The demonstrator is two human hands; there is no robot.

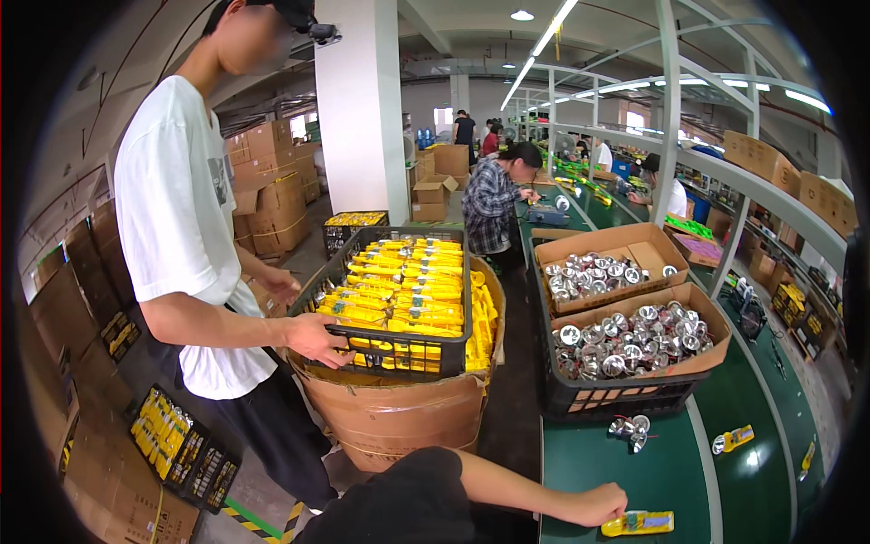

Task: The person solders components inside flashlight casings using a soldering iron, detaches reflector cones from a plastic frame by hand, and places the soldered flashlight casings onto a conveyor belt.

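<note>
My left hand (pixel 598 505) reaches in from the lower edge over the green bench. Its fingers are curled closed at the left end of a yellow flashlight housing (pixel 639 523), which lies flat on the bench. My right hand is out of view. A few silver reflector cups with wires (pixel 632 430) lie loose farther up the bench. Beyond them, a black crate (pixel 625 399) bears two cardboard trays (pixel 702 295) full of such reflectors. Farther right, a yellow flashlight body with a reflector (pixel 732 440) rests on the green belt.
On the left a co-worker in a white shirt (pixel 181 199) grips a black crate (pixel 408 354) of yellow housings over a large cardboard box (pixel 399 412). Another black crate (pixel 186 449) stands on the floor. A metal frame post (pixel 666 109) rises at the right.
</note>
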